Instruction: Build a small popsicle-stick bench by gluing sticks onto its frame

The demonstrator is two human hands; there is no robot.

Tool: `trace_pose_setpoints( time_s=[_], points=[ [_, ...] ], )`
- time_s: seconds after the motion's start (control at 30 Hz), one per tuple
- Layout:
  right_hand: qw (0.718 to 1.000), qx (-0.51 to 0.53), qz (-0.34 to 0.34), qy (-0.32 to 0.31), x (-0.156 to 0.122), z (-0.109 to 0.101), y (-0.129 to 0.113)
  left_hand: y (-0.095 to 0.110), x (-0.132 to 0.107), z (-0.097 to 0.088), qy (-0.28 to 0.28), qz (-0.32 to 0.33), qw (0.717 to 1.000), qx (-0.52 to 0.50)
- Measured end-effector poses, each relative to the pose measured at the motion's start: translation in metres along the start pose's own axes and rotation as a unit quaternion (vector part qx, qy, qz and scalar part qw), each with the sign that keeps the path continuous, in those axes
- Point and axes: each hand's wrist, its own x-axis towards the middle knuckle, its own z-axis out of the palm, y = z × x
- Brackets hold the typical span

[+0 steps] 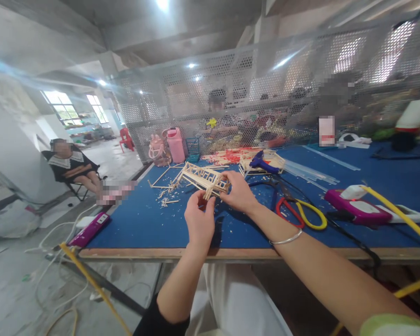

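Fingers [210, 205] of both hands [200, 219] [241, 192] grip a stick frame [203, 178] over a littered blue tabletop [143, 226] facing mesh screening [182, 93].

Pink bottle [176, 147] before a perforated screen [184, 88], a seated person [75, 163] at left, red chair [126, 139] farther back

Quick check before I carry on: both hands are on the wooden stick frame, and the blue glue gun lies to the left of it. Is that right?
Not quite: the head view shows the blue glue gun to the right of the wooden stick frame, not the left. The left hand and right hand are both on the frame, as you said.
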Motion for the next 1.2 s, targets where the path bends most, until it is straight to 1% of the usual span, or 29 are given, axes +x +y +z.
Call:
trace_pose_setpoints(
  time_s=[0.1,0.27,0.33,0.37,0.43,0.47,0.57,0.63,0.77,0.83,0.9,0.97,1.03,1.07,1.1,1.13,1.17,1.2],
  points=[
    [1.0,0.008,0.003,-0.002,-0.001,0.0,0.0,0.0,0.0,-0.001,0.01,0.002,1.0,-0.008],
    [1.0,0.008,0.002,-0.009,-0.002,0.002,-0.002,0.001,0.0,-0.002,0.011,0.011,1.0,0.026],
    [1.0,0.01,-0.001,-0.009,-0.003,0.003,-0.002,0.001,0.0,-0.002,0.013,0.003,0.999,0.034],
    [1.0,0.01,-0.004,-0.008,-0.003,0.003,-0.002,0.001,0.0,-0.002,0.014,-0.006,1.0,0.022],
    [1.0,0.008,-0.011,-0.008,-0.003,0.003,-0.002,0.001,0.001,-0.002,0.016,-0.043,0.998,-0.036],
    [1.0,0.006,-0.017,-0.009,-0.004,0.003,-0.002,0.001,0.002,-0.002,0.016,-0.075,0.994,-0.073],
    [0.999,-0.002,-0.048,-0.019,-0.004,0.002,0.001,-0.001,0.006,-0.004,0.018,-0.197,0.968,-0.156],
    [0.996,-0.002,-0.083,-0.026,-0.004,0.001,0.003,0.0,0.01,-0.006,0.021,-0.253,0.949,-0.188],
    [0.989,-0.008,-0.146,-0.028,-0.002,-0.003,0.008,0.004,0.013,-0.005,0.02,-0.308,0.923,-0.228],
    [0.989,-0.029,-0.147,-0.019,0.0,-0.006,0.011,0.007,0.007,-0.004,0.02,-0.328,0.918,-0.224],
    [0.991,-0.05,-0.127,-0.006,0.002,-0.009,0.016,0.009,-0.004,-0.006,0.028,-0.334,0.921,-0.2],
    [0.994,-0.054,-0.097,0.016,0.003,-0.011,0.022,0.011,-0.015,-0.015,0.022,-0.326,0.931,-0.165],
    [0.997,-0.042,-0.053,0.049,0.003,-0.013,0.028,0.014,-0.019,-0.03,-0.013,-0.289,0.952,-0.105],
    [0.997,-0.031,-0.021,0.066,0.003,-0.014,0.031,0.015,-0.016,-0.038,-0.03,-0.245,0.967,-0.06],
    [0.997,-0.015,0.018,0.076,0.002,-0.014,0.032,0.016,-0.009,-0.046,-0.031,-0.188,0.982,-0.003],
    [0.995,0.008,0.059,0.075,0.002,-0.015,0.034,0.017,0.001,-0.054,-0.017,-0.124,0.991,0.05],
    [0.992,0.037,0.098,0.066,0.001,-0.015,0.034,0.017,0.013,-0.06,0.003,-0.065,0.994,0.091],
    [0.988,0.07,0.13,0.052,0.001,-0.016,0.034,0.017,0.027,-0.064,0.012,-0.033,0.991,0.131]
  ],
)
